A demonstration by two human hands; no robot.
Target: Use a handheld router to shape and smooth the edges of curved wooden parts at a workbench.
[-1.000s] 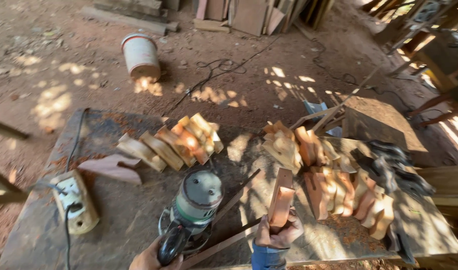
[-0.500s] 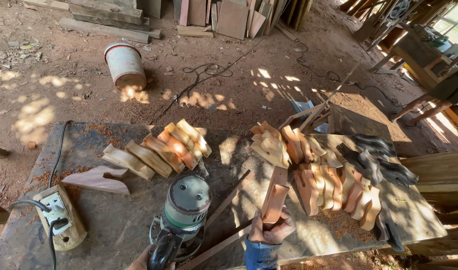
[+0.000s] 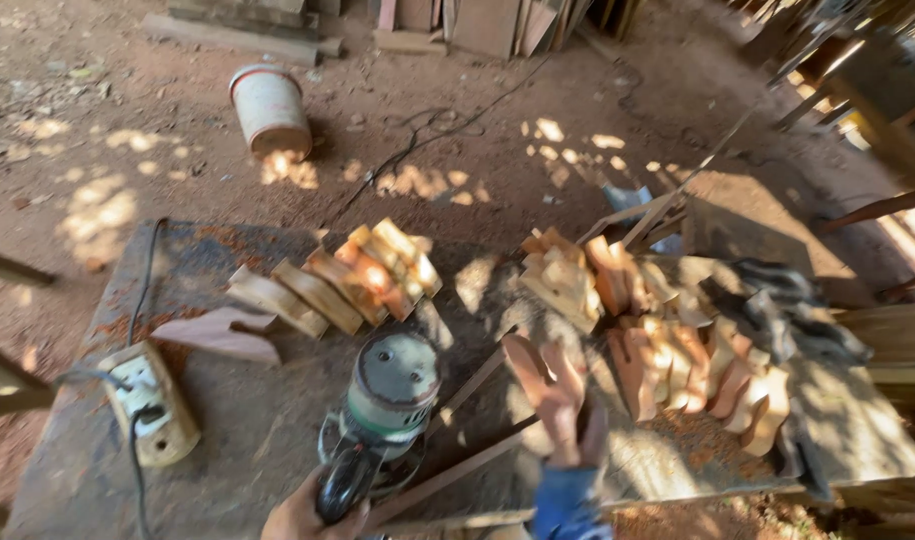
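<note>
Head cam, looking down at a rough workbench point(image 3: 277, 440) outdoors, dirt floor beyond.

Left hand point(image 3: 302, 518) at the bottom edge, mostly cut off by the frame; fingers clenched round the dark handle of an electric sander point(image 3: 382, 415), which sits on the bench w/ its round grey-green top facing up. Looks heavy and rigid; best held by that handle, w/ the body steadied from above.

Right hand point(image 3: 567, 420) wears an orange-pink glove w/ blue cuff. It's blurred, just right of the sander, and seems to be grasping a curved wood piece point(image 3: 525, 362) standing upright. Can't tell how tight the grip is. The piece looks light, stiff and dusty, so a bit slippery; take it by the thick middle.

Around: wood blocks point(image 3: 337, 280) stacked in a row behind the sander, a bigger pile of shaped pieces point(image 3: 677, 350) to the right, a power strip point(image 3: 152, 405) at left, a white bucket point(image 3: 269, 108) on the ground. Dark items at far right are too blurred to identify.
</note>
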